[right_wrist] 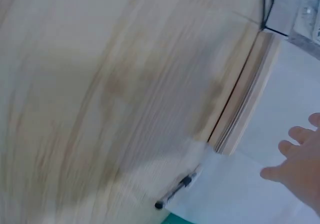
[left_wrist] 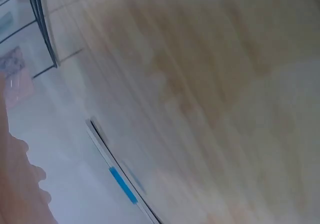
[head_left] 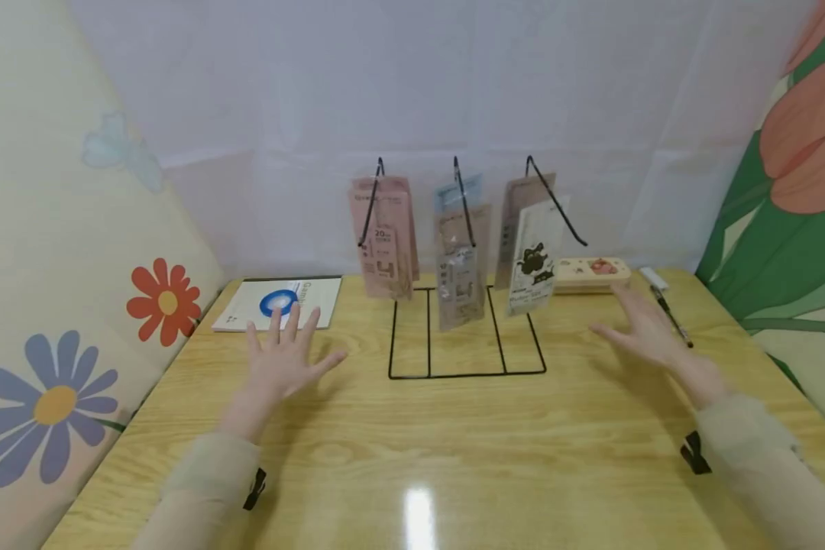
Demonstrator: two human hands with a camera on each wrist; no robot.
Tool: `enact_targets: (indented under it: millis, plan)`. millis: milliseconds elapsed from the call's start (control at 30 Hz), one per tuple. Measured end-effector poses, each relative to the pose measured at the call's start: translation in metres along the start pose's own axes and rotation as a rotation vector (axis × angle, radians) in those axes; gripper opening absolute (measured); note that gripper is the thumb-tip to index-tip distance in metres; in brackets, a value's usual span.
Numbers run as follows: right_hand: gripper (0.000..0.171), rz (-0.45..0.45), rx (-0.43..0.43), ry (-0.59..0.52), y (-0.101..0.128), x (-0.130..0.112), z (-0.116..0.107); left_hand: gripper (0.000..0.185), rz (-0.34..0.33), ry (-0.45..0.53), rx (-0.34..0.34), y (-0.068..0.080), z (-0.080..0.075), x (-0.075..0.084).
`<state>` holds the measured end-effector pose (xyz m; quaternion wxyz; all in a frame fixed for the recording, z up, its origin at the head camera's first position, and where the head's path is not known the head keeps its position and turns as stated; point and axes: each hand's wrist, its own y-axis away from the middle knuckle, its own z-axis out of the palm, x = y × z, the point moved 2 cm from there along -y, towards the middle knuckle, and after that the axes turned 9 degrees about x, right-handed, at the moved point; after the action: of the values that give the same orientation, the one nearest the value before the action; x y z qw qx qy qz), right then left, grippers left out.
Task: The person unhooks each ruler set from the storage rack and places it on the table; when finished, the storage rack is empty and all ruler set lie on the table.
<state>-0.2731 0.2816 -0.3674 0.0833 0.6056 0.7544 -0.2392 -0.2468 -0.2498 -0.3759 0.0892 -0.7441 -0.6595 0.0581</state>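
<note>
Table: one wooden table (head_left: 454, 458); a light glare lies on its near edge.
Hands: two, both over the table and holding nothing.
Left hand: left hand (head_left: 283, 359), fingers spread and straight, palm down, just in front of the booklet.
Right hand: right hand (head_left: 642, 328), fingers straight and relaxed, just beside the pen.
Pen: one black pen (head_left: 670, 313), lying flat on the table right of the right hand.
Rack: one black wire rack (head_left: 466, 353), base frame between the two hands; three hooks.
Packets: three hanging bunches of packets (head_left: 385, 237), one bunch per hook.
Booklet: one white booklet (head_left: 278, 303) with a blue circle, far left.
Box: one flat pale box (head_left: 591, 273) behind the rack, right.
Eraser: one small white block (head_left: 653, 278), far right.
</note>
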Motion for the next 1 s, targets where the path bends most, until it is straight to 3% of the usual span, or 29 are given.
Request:
enact_targets:
  millis: [200, 633, 833, 1000]
  plan:
    - [0.090, 0.102, -0.058, -0.258, -0.008, -0.017, 0.010, 0.092, 0.045, 0.033, -0.026, 0.002, 0.007, 0.018]
    - [0.084, 0.102, -0.033, -0.427, -0.025, -0.042, 0.024, 0.087, 0.139, 0.178, -0.096, -0.003, 0.020, 0.062]
    - [0.077, 0.127, -0.029, -0.560, -0.035, -0.053, 0.029, 0.085, 0.203, 0.169, -0.157, -0.012, 0.028, 0.077]
    - [0.073, 0.197, -0.017, -0.648, -0.045, -0.058, 0.034, 0.084, 0.198, 0.136, -0.236, -0.019, 0.033, 0.082]
